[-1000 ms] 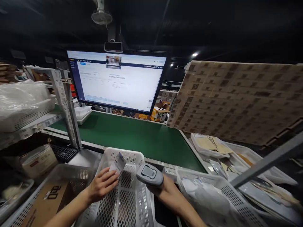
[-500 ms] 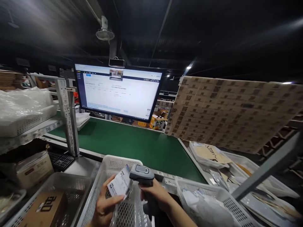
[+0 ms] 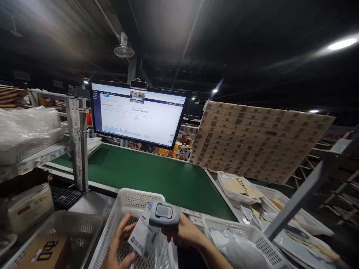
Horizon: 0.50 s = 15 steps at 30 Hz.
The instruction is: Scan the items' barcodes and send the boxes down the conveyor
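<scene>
My right hand is wrapped round the grip of a grey handheld barcode scanner, whose head points left at a small white labelled packet. My left hand holds that packet by its lower edge, fingers curled under it. Both hands hover over a white perforated plastic basket at the near edge of the green conveyor belt. The scanner head covers the packet's upper right corner.
A large monitor stands behind the belt. A leaning stack of flat printed cartons fills the right. Baskets of bagged goods lie right; a basket with a cardboard box and a shelf post stand left.
The view has tilted up. The scanner has swung left over the packet, and my left hand has lowered and tilted the packet under the scanner head.
</scene>
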Available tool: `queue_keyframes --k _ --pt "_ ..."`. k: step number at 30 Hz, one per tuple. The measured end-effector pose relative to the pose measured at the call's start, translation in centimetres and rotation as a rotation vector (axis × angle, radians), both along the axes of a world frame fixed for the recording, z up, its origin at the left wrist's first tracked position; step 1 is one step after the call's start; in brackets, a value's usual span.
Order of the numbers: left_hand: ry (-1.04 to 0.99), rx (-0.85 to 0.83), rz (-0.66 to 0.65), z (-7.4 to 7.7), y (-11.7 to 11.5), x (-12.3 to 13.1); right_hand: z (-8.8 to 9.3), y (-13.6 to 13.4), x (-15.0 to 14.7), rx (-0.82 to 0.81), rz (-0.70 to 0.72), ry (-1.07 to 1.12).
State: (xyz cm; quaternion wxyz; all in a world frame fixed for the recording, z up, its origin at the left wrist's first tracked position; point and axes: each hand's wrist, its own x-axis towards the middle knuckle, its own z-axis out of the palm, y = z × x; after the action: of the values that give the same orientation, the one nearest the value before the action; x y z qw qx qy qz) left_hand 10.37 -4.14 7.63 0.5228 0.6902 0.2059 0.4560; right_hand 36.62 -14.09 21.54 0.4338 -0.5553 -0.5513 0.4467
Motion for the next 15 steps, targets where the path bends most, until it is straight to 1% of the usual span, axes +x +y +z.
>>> queue_keyframes --k 2,3,4,5,6,7,9,11,12,14,15 --pt "0.01 -0.173 -0.042 1.2 0.9 0.8 0.2 -0.1 -0.5 0.015 0.152 -0.129" --pt "0.048 -0.221 -0.084 1.9 1.4 1.2 0.0 -0.1 -0.9 0.038 0.21 -0.184" --pt "0.099 -0.232 -0.125 2.6 1.8 1.5 -0.2 -0.1 -1.3 0.076 0.232 -0.234" --pt "0.145 -0.223 -0.15 3.3 2.1 1.7 -0.5 -0.1 -1.8 0.128 0.22 -0.281" --pt "0.181 -0.207 -0.147 3.9 2.5 1.8 -0.9 -0.1 -2.3 0.181 0.187 -0.337" --pt "0.207 -0.191 -0.106 4.3 3.0 1.8 -1.2 0.0 -2.8 0.22 0.145 -0.405" --pt "0.257 -0.155 0.043 4.6 4.1 1.3 -1.7 0.0 -3.6 0.217 0.06 -0.549" --pt "0.334 -0.122 0.195 4.4 5.5 0.6 -2.0 -0.2 -4.1 0.122 0.004 -0.706" --pt "0.372 -0.117 0.248 4.3 6.1 0.2 -2.1 -0.3 -4.2 0.061 -0.014 -0.787" --pt "0.384 -0.117 0.306 4.3 6.9 -0.6 -2.3 -0.6 -4.4 -0.032 -0.033 -0.916" --pt "0.355 -0.115 0.315 4.6 7.0 -1.3 -2.4 -0.8 -4.5 -0.061 -0.029 -0.959"
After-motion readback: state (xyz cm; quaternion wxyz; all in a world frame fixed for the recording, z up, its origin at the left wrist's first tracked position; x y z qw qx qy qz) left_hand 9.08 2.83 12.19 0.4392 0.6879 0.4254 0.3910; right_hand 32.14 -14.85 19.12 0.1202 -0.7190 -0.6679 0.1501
